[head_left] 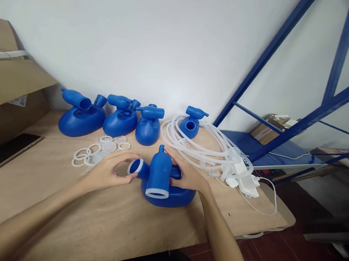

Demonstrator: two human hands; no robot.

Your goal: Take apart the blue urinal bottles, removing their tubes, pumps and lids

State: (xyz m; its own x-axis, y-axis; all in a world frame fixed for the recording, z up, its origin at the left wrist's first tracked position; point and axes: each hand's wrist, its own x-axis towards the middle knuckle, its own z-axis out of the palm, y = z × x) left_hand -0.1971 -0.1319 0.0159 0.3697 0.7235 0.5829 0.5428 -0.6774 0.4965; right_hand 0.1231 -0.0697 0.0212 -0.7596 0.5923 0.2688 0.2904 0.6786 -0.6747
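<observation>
A blue plastic urinal bottle (176, 196) rests on the wooden table in front of me. Its angled neck carries a white ring (141, 164), which my left hand (108, 170) pinches between thumb and fingers at the mouth. Across the bottle lies a blue funnel-shaped adapter (159, 167), narrow tip pointing away, with a second white ring around its wide end. My right hand (191, 174) wraps the bottle's handle and the adapter's side; some of its fingers are hidden. Loose white rings (80, 155) and translucent discs lie just beyond my left hand.
Several similar blue bottles (82, 121) with adapters on top stand along the wall. Coiled clear tubing (204, 150) and a white power strip (249, 185) occupy the right side. At left are a cardboard box (18, 77) and a phone (13, 152). A blue metal shelf (267, 65) rises at right.
</observation>
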